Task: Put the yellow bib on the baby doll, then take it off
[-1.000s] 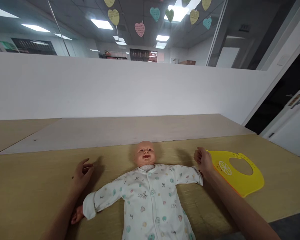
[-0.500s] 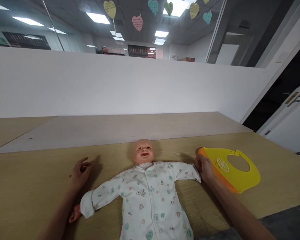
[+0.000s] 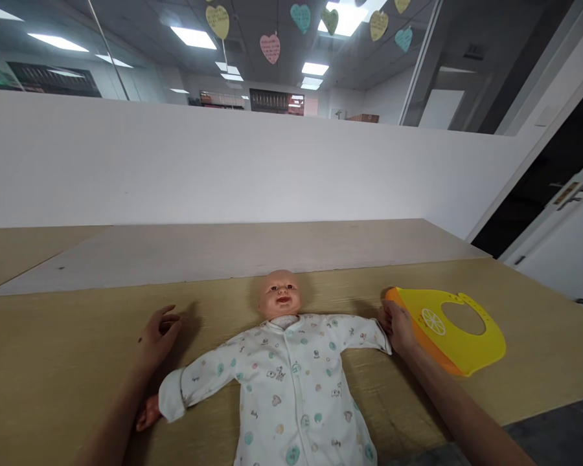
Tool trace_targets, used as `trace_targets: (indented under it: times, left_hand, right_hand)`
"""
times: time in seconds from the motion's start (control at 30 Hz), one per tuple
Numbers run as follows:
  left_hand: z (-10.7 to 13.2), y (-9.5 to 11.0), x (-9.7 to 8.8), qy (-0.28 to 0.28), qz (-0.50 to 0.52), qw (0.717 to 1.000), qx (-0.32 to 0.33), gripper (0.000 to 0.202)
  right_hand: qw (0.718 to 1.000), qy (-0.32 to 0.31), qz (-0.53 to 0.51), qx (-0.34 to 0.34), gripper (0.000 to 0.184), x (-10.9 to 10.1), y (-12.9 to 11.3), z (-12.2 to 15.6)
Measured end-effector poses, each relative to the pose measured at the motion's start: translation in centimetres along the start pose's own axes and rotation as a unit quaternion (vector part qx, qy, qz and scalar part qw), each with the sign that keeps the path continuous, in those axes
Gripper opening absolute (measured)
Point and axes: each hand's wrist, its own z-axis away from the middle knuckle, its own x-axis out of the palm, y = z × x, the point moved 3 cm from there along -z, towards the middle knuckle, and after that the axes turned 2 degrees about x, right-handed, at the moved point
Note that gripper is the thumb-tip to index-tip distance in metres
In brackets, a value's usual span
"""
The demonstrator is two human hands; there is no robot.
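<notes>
A baby doll [image 3: 280, 298] lies face up on the table, wearing a white printed romper [image 3: 282, 382] with both sleeves spread wide. My left hand [image 3: 158, 336] is at the left, above the doll's folded-back cuff, fingers loosely bent and apart with nothing in them. From that cuff the doll's small hand [image 3: 148, 413] sticks out. My right hand [image 3: 397, 323] is closed at the end of the other sleeve; what its fingers hold, if anything, is hidden. The doll's hand on that side is not visible. Just beyond my right hand lies a yellow bib [image 3: 459, 333] with an orange edge.
The wooden table [image 3: 68, 362] meets a paler strip [image 3: 199, 249] along a low white wall [image 3: 272, 168]. Above the wall is glass with heart-shaped paper notes [image 3: 271, 48]. A white door [image 3: 558, 246] stands at the right, past the table's edge.
The view has shifted very slightly. Both hands, the doll and the bib keep nearly the same places.
</notes>
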Motion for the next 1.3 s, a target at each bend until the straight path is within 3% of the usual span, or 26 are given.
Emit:
trace_targets:
  times: [0.33,0.43,0.5,0.6,0.73,0.87,1.1,1.3]
  left_hand:
    - [-0.3,-1.1,0.0,-0.031,-0.043,0.998,0.031,0.053]
    - [-0.3,-1.0,0.0,-0.039,-0.058,0.997,0.023,0.054]
    - [-0.3,-1.0,0.0,-0.048,-0.062,0.997,0.02,0.054]
    - [-0.5,-1.3,0.0,-0.058,-0.074,0.995,0.028,0.052]
    - [-0.5,-1.5,0.0,-0.07,-0.092,0.993,0.032,0.049]
    - [-0.3,-1.1,-0.1,-0.079,-0.106,0.991,0.031,0.051]
    - [-0.5,-1.3,0.0,-0.058,-0.102,0.992,0.036,0.047]
    - [-0.7,-1.9,0.1,-0.073,-0.11,0.99,0.039,0.051]
  right_hand:
    - [0.999,-0.003,0.022,-0.038,0.041,-0.5,0.0,-0.4]
    - [0.99,0.012,0.119,-0.071,0.039,-1.2,-0.2,-0.6]
    - [0.963,0.012,0.241,-0.123,0.036,-1.4,-0.6,-0.6]
    - [0.884,-0.001,0.438,-0.164,0.033,-1.4,-1.0,-0.5]
    - [0.792,0.002,0.6,-0.112,0.037,-1.5,-1.2,-0.3]
    - [0.737,0.016,0.671,-0.076,0.037,-1.6,-1.7,-0.1]
    - [0.689,-0.001,0.723,-0.048,0.036,-1.8,-1.9,0.5]
    - [0.698,-0.043,0.713,-0.053,0.031,-1.9,-1.5,0.4]
